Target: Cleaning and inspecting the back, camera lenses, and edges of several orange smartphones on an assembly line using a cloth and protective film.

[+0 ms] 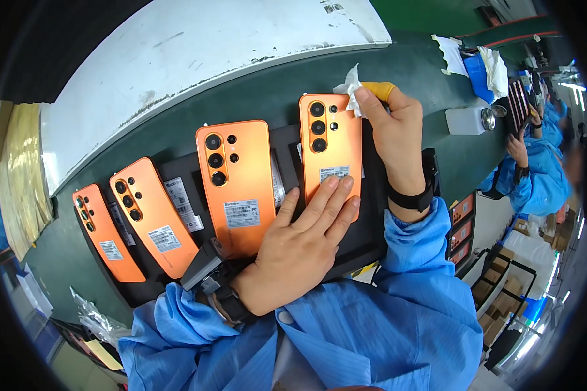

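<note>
Three orange phones (153,212) line the black tray (373,225) from its left edge. Near its right edge lies a fourth phone (338,143); the left hand (303,244), fingers extended, rests flat on its lower part, while the right hand (398,124) pinches a white wipe (351,91) at its upper right corner.

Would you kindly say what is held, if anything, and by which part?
The right hand pinches a white wipe by its right edge; the left hand rests on a phone.

Blue jacket (430,313), 2 black wristbands (411,199).
</note>
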{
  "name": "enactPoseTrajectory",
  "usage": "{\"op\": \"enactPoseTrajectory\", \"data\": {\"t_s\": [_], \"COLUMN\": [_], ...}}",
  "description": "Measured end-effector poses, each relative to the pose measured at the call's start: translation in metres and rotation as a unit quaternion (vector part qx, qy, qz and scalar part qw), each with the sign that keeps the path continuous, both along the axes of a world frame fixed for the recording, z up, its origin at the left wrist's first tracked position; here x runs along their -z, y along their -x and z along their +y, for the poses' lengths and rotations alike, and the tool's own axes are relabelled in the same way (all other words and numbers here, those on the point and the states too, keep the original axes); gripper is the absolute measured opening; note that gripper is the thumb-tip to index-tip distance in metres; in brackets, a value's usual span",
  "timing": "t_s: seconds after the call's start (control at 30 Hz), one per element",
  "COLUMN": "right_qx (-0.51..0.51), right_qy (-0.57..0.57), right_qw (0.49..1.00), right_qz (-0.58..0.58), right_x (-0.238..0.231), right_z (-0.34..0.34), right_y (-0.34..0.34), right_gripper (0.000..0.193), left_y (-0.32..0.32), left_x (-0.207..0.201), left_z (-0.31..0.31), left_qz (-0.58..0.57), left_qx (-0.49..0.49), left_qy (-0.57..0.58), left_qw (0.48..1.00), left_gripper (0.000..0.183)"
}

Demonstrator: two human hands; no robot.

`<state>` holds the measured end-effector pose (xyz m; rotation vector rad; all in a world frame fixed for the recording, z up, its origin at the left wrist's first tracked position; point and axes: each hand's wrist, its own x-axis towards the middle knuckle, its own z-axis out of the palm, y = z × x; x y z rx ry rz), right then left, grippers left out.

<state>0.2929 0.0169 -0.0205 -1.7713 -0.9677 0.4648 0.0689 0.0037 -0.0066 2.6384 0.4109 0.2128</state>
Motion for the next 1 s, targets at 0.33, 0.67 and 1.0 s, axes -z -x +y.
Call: {"op": "enactPoseTrajectory", "data": {"t_s": [0.33,0.67,1.0], "right_qx": [0.005,0.051,-0.042], "right_qy": [0.043,-0.056,-0.016], "right_qw": [0.999,0.995,0.932], "right_qz": [-0.001,-0.060,-0.359], "right_x": [-0.005,-0.001,-0.012], "right_z": [0.005,-0.014,-0.022], "right_y": [-0.008,-0.016,0.010], "right_gripper": [0.025,0.015,0.025], "left_y": [-0.002,-0.002,-0.002], "left_x": [-0.001,-0.005,-0.006], "left_z": [0.002,0.003,0.003], "left_qz": [0.007,0.034,0.041], "left_qx": [0.004,0.010,0.010], "left_qy": [0.008,0.008,0.010], "left_qw": [1.000,0.999,0.999], "left_gripper": [0.079,0.081,0.082]}}
